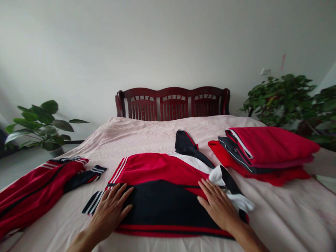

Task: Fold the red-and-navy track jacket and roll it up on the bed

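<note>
Bare L hand [109, 213] and R hand [217, 204] nearest cam, both flat, palms down, fingers spread, grip apart on both, nothing clamped; wall [168, 42] behind, plain off-white, fills top of view; double bed [278, 217] w/ pale pink sheet, slightly creased, takes most of lower frame; red-and-navy track jacket [162, 203] lies on bed near front edge, both hands resting on it, L on navy panel by striped edge, R nearer white part; stack of folded red clothes [267, 150] on bed to the right, well clear of R hand, dark navy edge showing between layers; red track top [34, 189] lies on far left of bed, apart from L hand, its navy sleeve [84, 178] reaching toward jacket; dark red wooden headboard [173, 105] at far end of bed; leafy potted plant [278, 101] behind bed on right, smaller potted plant [39, 124] on left; jacket's navy sleeve [185, 145] points up the bed; white collar piece [220, 176] just beside R fingers [207, 185].
</note>
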Motion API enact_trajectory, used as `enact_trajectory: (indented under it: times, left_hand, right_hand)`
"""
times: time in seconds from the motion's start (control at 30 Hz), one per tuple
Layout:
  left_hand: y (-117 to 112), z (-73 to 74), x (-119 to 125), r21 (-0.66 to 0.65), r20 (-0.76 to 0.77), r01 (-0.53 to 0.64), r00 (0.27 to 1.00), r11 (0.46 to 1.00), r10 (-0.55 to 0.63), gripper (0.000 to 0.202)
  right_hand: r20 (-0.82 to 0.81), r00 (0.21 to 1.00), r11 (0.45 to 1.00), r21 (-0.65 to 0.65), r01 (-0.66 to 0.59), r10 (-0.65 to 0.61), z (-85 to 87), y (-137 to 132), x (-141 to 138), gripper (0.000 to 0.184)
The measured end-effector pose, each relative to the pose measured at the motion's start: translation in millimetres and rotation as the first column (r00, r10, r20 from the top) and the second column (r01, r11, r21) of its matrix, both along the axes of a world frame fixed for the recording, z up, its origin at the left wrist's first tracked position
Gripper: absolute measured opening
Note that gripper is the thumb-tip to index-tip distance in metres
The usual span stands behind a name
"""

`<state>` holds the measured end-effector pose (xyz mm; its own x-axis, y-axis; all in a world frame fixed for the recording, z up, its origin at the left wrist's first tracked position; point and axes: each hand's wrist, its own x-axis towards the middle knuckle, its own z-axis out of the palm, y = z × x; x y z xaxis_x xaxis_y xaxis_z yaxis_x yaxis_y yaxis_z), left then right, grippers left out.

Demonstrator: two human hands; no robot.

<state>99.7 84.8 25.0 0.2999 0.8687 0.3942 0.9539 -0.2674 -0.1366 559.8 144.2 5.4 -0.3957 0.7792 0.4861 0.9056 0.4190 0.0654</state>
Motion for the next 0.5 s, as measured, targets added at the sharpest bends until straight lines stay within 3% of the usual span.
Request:
enact_trajectory:
  times: [0.17,0.27,0.4,0.5]
  left_hand:
    - [2.7,14.2,-0.3,-0.125,0.045,-0.016,0.999,0.992,0.022,0.052]
    - [4.0,26.5,4.3,-0.207,0.086,-0.050,0.994,0.977,0.069,0.049]
    - [14.3,48.0,8.8,-0.310,0.156,-0.058,0.982,0.949,0.110,0.039]
    - [34.5,67.1,7.8,-0.413,0.212,-0.035,0.968,0.910,0.134,0.039]
  right_hand:
    - [-0.033,0.999,1.000,-0.013,0.023,-0.024,0.4,-1.7,-0.2,0.058]
    - [-0.040,0.998,0.993,-0.104,0.049,-0.053,8.0,-6.1,-2.3,0.059]
    - [-0.065,0.993,0.931,-0.357,0.072,-0.102,36.1,2.1,-1.4,0.054]
    - [-0.181,0.973,0.858,-0.513,0.033,-0.146,63.8,37.2,-0.2,0.040]
